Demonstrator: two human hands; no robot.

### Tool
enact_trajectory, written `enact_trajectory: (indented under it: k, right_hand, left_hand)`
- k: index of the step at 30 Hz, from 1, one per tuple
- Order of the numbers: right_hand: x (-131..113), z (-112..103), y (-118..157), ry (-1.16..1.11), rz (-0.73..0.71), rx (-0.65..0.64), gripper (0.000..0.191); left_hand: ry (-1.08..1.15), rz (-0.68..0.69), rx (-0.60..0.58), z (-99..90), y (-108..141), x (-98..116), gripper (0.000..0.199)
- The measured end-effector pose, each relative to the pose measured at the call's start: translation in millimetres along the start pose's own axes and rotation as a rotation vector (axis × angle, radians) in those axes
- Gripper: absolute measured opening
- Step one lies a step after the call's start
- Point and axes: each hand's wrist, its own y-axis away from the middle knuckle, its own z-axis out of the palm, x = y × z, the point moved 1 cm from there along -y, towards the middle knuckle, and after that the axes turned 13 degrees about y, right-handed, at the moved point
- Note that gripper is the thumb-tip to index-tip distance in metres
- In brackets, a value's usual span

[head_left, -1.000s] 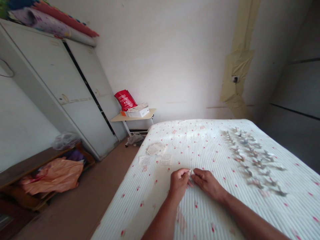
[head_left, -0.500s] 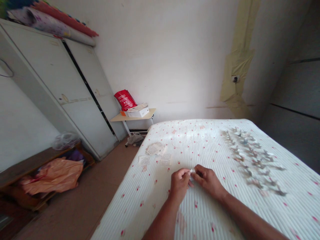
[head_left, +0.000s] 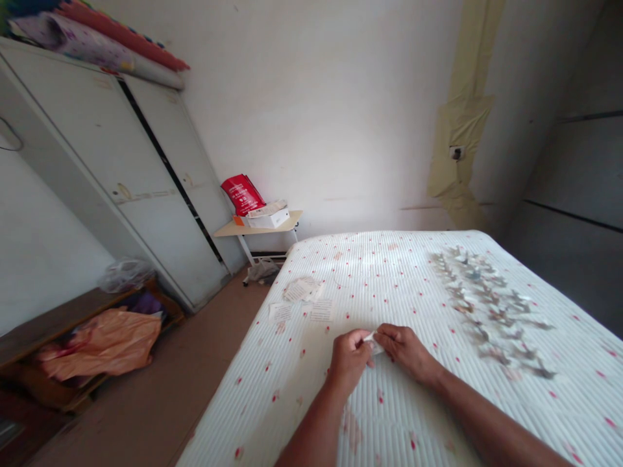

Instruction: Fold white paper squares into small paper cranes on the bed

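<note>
A small folded piece of paper [head_left: 374, 344] is held between my two hands, over the near middle of the bed. My left hand [head_left: 349, 357] pinches its left side with thumb and fingers. On the other side my right hand [head_left: 405, 349] grips it with closed fingers. The fingers cover much of the paper, so its exact folds are hidden. To the left lie several flat printed paper pieces [head_left: 321, 310], some in an overlapping pile. Rows of small folded paper figures, like paper cranes [head_left: 513, 334], stand on the right of the bed.
The bed's striped white cover [head_left: 311, 402] has red spots. Behind its far left corner, a small table [head_left: 228, 229] carries a red bag [head_left: 242, 194] and a white box [head_left: 268, 218]. A grey cabinet [head_left: 141, 175] and a low shelf with an orange plastic bag [head_left: 104, 344] stand left.
More of the white paper shows between my hands, and my right hand has shifted slightly right and down. The papers and paper figures lie as before.
</note>
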Motion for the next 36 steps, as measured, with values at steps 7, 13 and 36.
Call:
enact_trajectory:
  k: [7,13,36]
  right_hand:
    - [0,-2,-1,0.154,-0.072,0.004,0.032]
    - [-2,-7,1,0.135,-0.073,0.067,0.022]
    - [5,1,-2,-0.134,0.054,-0.067,0.027]
  left_hand:
    - [0.055,-0.001,0.057,3.3,-2,-2,0.014]
    - [0.181,-0.095,0.040,-1.5,-5,1,0.015]
    - [0.241,-0.095,-0.133,-11.9,-4,2,0.052]
